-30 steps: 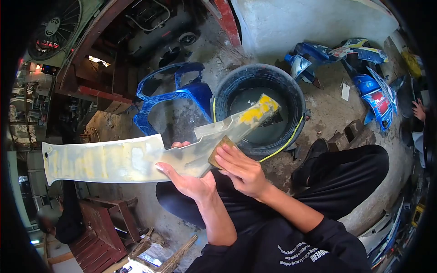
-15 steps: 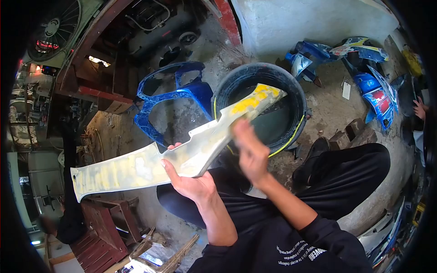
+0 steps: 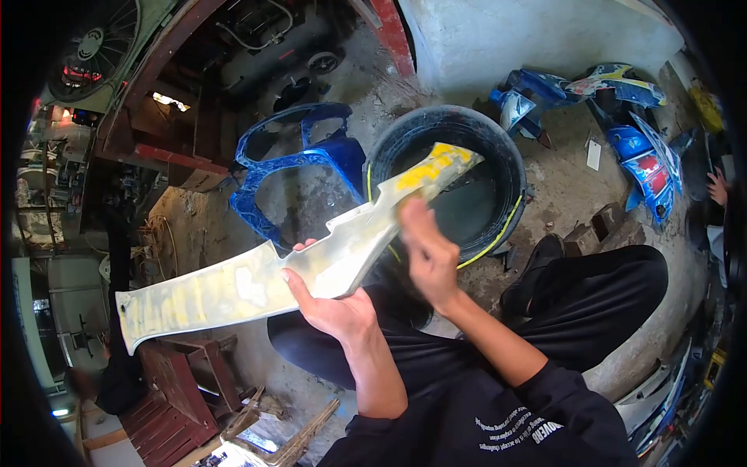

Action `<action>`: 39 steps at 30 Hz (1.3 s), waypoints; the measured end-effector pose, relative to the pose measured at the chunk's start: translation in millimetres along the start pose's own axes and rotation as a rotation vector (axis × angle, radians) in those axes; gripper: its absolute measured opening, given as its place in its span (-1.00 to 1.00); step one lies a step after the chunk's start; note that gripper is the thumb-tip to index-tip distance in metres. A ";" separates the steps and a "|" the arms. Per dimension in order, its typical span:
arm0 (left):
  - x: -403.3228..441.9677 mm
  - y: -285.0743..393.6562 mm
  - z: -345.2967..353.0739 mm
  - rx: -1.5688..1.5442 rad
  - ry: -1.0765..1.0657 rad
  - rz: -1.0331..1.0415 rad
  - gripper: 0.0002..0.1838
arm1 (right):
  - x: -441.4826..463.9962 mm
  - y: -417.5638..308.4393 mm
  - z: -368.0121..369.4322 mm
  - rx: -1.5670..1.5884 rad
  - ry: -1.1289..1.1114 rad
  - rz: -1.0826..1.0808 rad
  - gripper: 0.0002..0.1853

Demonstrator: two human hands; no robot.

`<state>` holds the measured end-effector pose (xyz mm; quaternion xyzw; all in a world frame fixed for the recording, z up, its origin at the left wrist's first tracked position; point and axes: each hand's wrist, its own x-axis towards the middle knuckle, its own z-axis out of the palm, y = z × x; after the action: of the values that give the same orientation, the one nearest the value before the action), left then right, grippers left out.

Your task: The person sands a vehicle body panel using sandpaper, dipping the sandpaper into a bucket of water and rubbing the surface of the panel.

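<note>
A long body panel (image 3: 202,292), off-white with worn yellow patches, slants up across my lap toward the right. My left hand (image 3: 342,311) grips it near the middle, thumb on top and fingers behind the far edge. Against its upper surface, just below the bright yellow end, presses my right hand (image 3: 429,253). The right fingers are together and smeared by motion; a small pale edge shows at their tips, but I cannot make out what it is. Beneath the panel's upper end stands a black tub (image 3: 510,175) with greyish water in it.
A blue plastic frame (image 3: 338,159) lies on the concrete floor left of the tub. Several blue fairing pieces (image 3: 634,148) lie at the right by the wall. A brick (image 3: 605,222) sits near my shoe. A red-brown wooden stool (image 3: 175,389) is at lower left.
The panel has tilted slightly, its left end dropping and shifting left. My right hand stays at about the same spot on it, its blurred fingers slightly shifted.
</note>
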<state>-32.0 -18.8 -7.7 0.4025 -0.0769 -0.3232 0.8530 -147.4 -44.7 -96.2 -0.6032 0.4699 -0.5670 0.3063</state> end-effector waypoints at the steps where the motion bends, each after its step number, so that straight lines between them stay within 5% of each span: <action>1: 2.1 0.9 -1.4 -0.012 -0.011 -0.010 -0.51 | -9.3 -6.2 0.7 0.099 -0.094 -0.072 -0.51; 4: 2.5 0.5 -1.4 -0.037 -0.024 -0.033 -0.51 | -19.0 -29.2 -9.9 0.175 -0.403 -0.187 -0.49; 8: -4.1 -2.5 5.0 0.010 0.000 -0.032 -0.52 | 11.3 12.6 -3.3 -0.017 0.154 0.161 -0.56; 14: 2.0 -4.4 -0.8 -0.017 -0.029 -0.048 -0.49 | -8.3 -38.6 -9.3 0.182 -0.383 -0.176 -0.48; 16: 2.9 -3.0 -1.2 -0.021 -0.042 -0.057 -0.49 | -3.5 -16.8 -7.8 -0.038 -0.186 -0.233 -0.52; 18: -2.3 -5.5 3.3 -0.033 -0.007 -0.072 -0.51 | 11.7 6.8 -4.6 -0.078 0.080 0.153 -0.55; 20: -1.7 -6.4 3.3 -0.004 -0.002 -0.055 -0.51 | 12.1 10.3 -2.3 -0.132 0.070 0.163 -0.54; 24: 0.1 -5.7 0.7 0.008 0.004 -0.055 -0.50 | -14.6 -28.2 -8.8 0.119 -0.394 -0.197 -0.45; 26: 0.1 -4.2 3.6 0.032 0.034 -0.048 -0.50 | -14.2 -26.9 -13.1 0.005 -0.412 -0.266 -0.48; 29: -3.7 -4.7 2.6 -0.023 -0.010 -0.054 -0.50 | 1.8 6.6 -1.7 -0.130 0.065 0.140 -0.54; 30: -3.3 -6.2 1.4 -0.011 0.012 -0.052 -0.50 | 7.2 11.1 -4.6 -0.193 0.066 0.175 -0.54; 33: 0.4 -8.0 -0.4 -0.002 0.012 -0.048 -0.51 | -12.3 -7.8 -5.8 -0.045 -0.189 -0.149 -0.45; 36: -1.0 -5.2 6.5 0.064 0.066 -0.038 -0.50 | -21.2 -32.1 -13.8 0.083 -0.430 -0.221 -0.41; 39: -3.7 -6.3 3.0 -0.011 0.019 -0.043 -0.49 | -3.5 4.7 -5.8 -0.135 -0.027 0.043 -0.51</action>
<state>-39.1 -21.3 -9.8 0.4024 -0.0585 -0.3380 0.8488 -153.9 -42.3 -100.9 -0.6197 0.5158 -0.5193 0.2833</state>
